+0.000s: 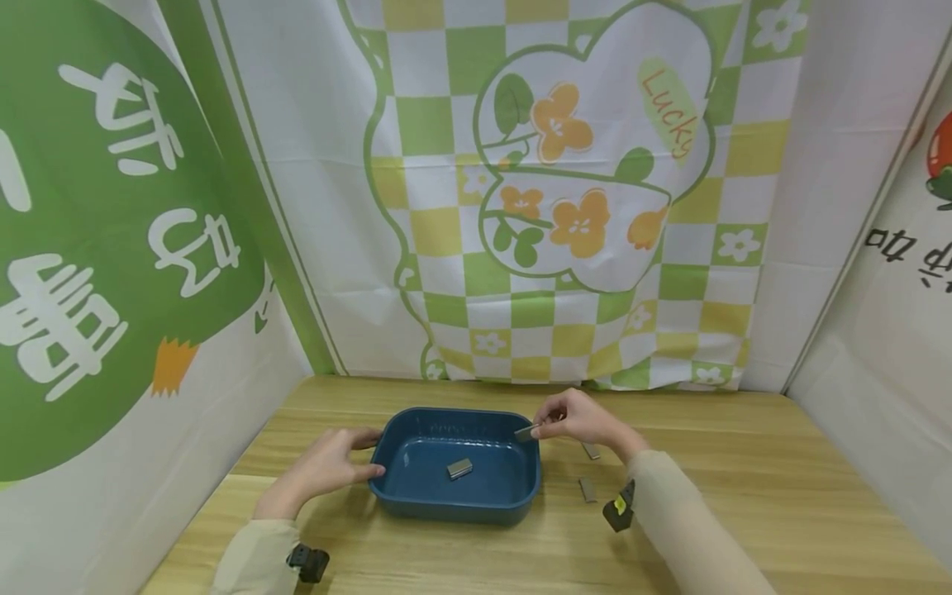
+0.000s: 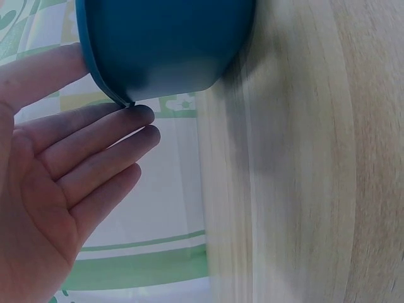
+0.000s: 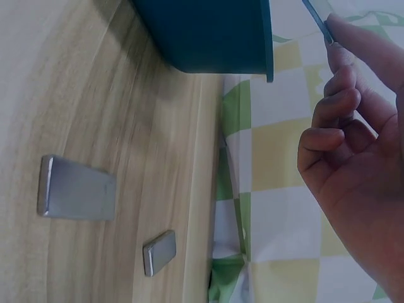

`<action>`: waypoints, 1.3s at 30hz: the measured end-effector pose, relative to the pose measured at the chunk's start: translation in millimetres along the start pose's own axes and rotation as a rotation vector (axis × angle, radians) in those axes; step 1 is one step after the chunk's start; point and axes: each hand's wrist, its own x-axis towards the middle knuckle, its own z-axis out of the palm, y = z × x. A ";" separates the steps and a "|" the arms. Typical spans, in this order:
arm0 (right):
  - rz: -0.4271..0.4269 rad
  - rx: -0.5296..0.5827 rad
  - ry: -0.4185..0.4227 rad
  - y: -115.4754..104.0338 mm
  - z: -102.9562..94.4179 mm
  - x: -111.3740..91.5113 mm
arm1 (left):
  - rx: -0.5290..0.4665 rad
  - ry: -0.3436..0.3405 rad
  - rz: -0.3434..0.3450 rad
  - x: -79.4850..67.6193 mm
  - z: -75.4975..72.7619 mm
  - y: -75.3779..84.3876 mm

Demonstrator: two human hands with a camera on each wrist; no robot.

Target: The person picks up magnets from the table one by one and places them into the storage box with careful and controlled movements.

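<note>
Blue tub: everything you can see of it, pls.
The tub is dark blue and glossy, likely plastic: rectangular, open-topped, with rounded corners, raised walls and a thin rim. It stands upright on the table. Gray pieces, seemingly stacked, lie on its floor. The left hand touches its left end; the right hand holds another piece at its right end, contact unclear.

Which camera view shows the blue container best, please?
The head view shows the blue container best, with its inside and most of its rim; both wrist views show only outer wall and some rim, cropped.
</note>
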 end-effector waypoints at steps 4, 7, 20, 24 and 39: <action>0.022 0.006 -0.007 -4.3 1.2 4.2 | 0.005 0.000 -0.002 0.5 -0.1 -0.7; 0.026 0.014 -0.014 -6.0 2.3 7.1 | -0.002 -0.004 -0.006 0.5 -0.3 -1.0; 0.013 0.004 -0.030 -10.3 8.3 17.2 | -0.012 -0.003 0.005 -0.6 -0.1 -1.2; 0.038 0.004 -0.035 -12.6 10.2 22.5 | -0.012 -0.004 0.013 -0.5 0.0 -1.3; -0.019 0.016 -0.067 -17.9 19.4 40.9 | -0.017 -0.003 -0.004 -0.4 1.0 -1.7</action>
